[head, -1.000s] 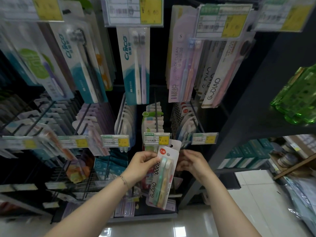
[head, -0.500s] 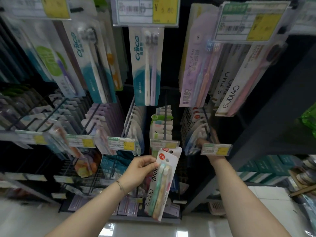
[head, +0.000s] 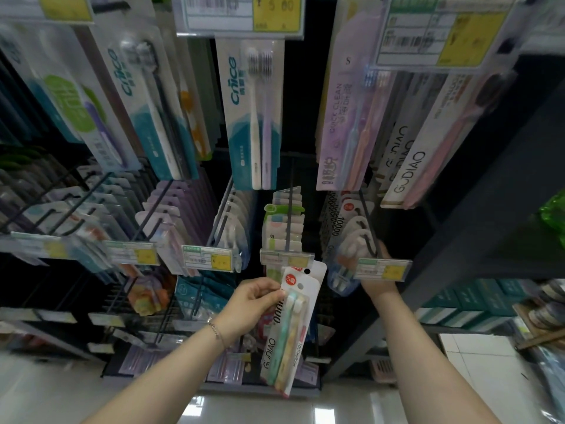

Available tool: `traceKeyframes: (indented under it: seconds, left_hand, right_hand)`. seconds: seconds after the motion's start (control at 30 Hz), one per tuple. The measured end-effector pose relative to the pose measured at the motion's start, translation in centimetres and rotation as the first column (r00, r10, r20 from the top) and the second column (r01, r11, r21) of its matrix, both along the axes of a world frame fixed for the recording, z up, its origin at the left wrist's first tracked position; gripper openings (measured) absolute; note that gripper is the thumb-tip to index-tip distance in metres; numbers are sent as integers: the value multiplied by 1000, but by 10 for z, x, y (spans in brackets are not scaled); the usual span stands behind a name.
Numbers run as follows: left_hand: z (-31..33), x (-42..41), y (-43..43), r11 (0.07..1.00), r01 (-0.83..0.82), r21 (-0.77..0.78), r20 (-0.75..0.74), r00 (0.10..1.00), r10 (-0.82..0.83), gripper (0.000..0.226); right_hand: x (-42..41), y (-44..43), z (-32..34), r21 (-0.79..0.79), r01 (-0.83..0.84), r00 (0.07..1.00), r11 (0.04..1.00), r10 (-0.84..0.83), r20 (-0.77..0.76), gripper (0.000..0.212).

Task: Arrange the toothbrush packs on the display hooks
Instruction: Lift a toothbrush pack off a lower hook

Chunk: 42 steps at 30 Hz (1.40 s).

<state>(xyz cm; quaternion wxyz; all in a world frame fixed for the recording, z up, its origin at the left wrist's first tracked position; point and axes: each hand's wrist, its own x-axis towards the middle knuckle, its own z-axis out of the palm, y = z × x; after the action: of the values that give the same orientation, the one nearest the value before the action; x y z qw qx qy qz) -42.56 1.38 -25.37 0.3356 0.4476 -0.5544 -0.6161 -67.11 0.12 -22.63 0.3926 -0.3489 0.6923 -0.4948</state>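
- Far left, black wire hooks (head: 70,206) carry rows of flat carded toothbrush packs, each hook fronted by a white-and-yellow price label.
- Above centre, a teal-and-white card pack lettered "Cnice" (head: 253,117) hangs upright, with two slim brushes under a clear blister.
- The left hand (head: 250,304), a thin bracelet at its wrist, pinches the upper edge of a white GUDIAO toothbrush pack (head: 290,341) between thumb and fingers.
- That pack, with a green and a yellow brush under glossy plastic, hangs tilted in the air just below the middle price label (head: 286,258), on no hook.
- Behind the label, a straight black hook (head: 289,215) holds a file of pale packs.
- The right hand (head: 379,286) reaches up behind the next price label (head: 382,269), beside rounded white packs (head: 351,240); whether its fingers grip anything cannot be told.
- Far right, a green translucent plastic item (head: 553,215) sits on a dark shelf, above stacked teal boxes (head: 477,301).
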Motion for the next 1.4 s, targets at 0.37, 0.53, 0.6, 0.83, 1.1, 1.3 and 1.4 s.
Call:
traceKeyframes:
  seconds: [0.37,0.53,0.6,0.83,1.1,1.3,1.4]
  left_hand:
    - [6,2,2,1000,-4,10,4,1000,4,11]
    - [13,3,7,1000,-16,-7,-16,1000,16,13]
    - [14,5,8,1000,-19,-11,-24,1000,19,12]
    - [17,13,12,1000,7,16,-51,999,-6,12]
    - [21,32,13,999,34,36,-25,999,-34,14]
    - [23,46,12,999,17,37,4,1000,-17,15]
    - [23,51,10,1000,-6,22,25,1000,5,14]
  right_hand:
    - [7,12,7,59,-50,999,997,50,1,31]
    - [9,31,9,-8,-18,1000,1000,18,0,58]
    - [10,41,8,-57,-11,996,998,16,89,44]
    - [15,64,9,-124,12,999,992,-7,40,54]
    - [25,86,14,-169,7,1000,986,-11,-22,59]
    - [31,96,21,-157,-77,993,985,61,-103,69]
    - [37,97,24,-126,-119,988,985,104,-117,69]
